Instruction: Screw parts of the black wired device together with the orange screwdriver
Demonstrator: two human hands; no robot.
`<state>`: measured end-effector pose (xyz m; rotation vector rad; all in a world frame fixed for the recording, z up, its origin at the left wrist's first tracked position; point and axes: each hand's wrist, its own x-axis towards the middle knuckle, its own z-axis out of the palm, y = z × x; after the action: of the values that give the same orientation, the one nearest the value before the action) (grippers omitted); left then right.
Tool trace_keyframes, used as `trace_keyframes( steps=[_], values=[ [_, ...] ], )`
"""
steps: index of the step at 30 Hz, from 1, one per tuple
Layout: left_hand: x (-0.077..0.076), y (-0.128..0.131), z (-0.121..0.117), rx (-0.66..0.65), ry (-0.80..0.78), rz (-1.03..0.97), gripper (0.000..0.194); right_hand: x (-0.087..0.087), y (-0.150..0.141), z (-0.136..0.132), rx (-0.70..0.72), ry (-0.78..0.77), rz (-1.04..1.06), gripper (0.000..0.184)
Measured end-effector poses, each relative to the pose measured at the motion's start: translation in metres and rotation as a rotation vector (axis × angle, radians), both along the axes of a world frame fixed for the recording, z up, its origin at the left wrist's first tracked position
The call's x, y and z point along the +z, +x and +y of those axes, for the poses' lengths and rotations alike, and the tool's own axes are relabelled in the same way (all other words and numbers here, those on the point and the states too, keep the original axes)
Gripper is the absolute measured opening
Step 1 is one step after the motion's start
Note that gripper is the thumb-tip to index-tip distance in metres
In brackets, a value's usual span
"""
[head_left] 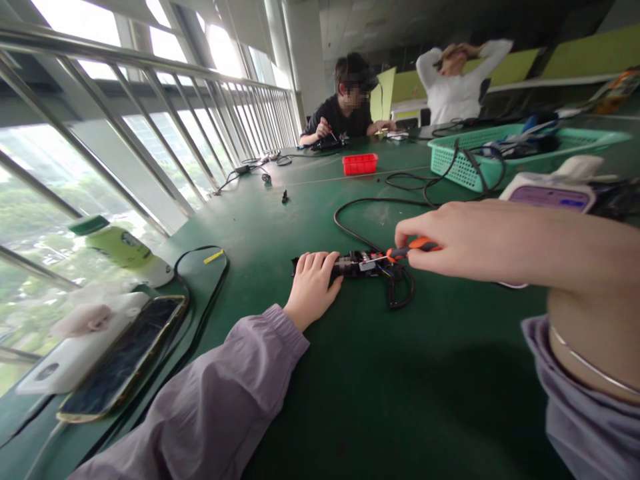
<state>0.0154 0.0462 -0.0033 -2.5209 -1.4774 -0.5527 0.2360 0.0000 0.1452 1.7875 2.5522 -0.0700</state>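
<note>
One black device was seen lying on the green surface at the middle of the frame, its inner parts laid bare toward its right end. Its left portion was clasped by the left hand, the fingers being curled over the top and the thumb being set along the near side. By the fingers of the right hand, reached in from the right of the frame, a screwdriver with an orange and dark handle was grasped. Its shaft was pointed leftward at the opened section; whether a screw was met by the tip could not be made out.

As far as could be judged, the inside had been made reachable, and the screwdriver work was partway through. Whether something was being fastened or loosened could not be told. Coloured wires were left exposed, and no cover was seen fitted over them, so the closing of the body was judged not yet done. A black cord was looped above the device. Toward the upper middle, a small black part and a red tray were set well apart from it.
</note>
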Motion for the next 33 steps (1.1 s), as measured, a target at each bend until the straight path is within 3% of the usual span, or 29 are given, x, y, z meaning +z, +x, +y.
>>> trace_keyframes(
  steps=[24, 33],
  values=[
    [0.001, 0.0, -0.001, 0.002, -0.004, -0.001, 0.04, -0.005, 0.007, 0.015, -0.043, -0.016, 0.01, 0.03],
    [0.0, 0.0, -0.001, -0.006, 0.003, -0.015, 0.039, -0.002, 0.009, 0.013, 0.044, -0.011, 0.038, 0.023]
  ],
)
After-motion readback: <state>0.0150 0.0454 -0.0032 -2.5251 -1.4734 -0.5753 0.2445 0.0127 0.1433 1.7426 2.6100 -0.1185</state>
